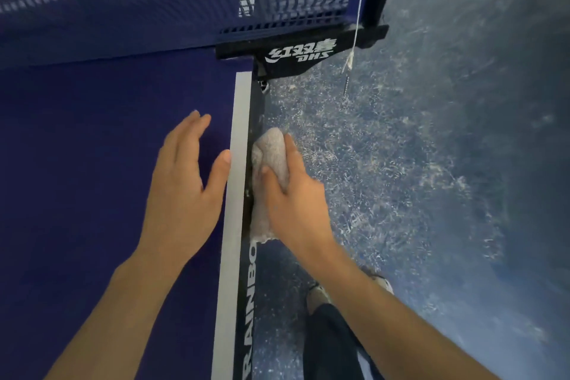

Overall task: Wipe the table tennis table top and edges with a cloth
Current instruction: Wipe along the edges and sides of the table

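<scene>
One net clamp [300, 52] stands beyond the cloth [270, 160] on the table edge [251, 284].

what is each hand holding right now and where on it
The right hand grips the cloth around its bunched middle. The left hand holds nothing.

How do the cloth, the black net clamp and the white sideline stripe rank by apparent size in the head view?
1. white sideline stripe, running down most of the picture.
2. and 3. black net clamp and cloth: unsure, since the right hand covers part of the cloth.
</scene>
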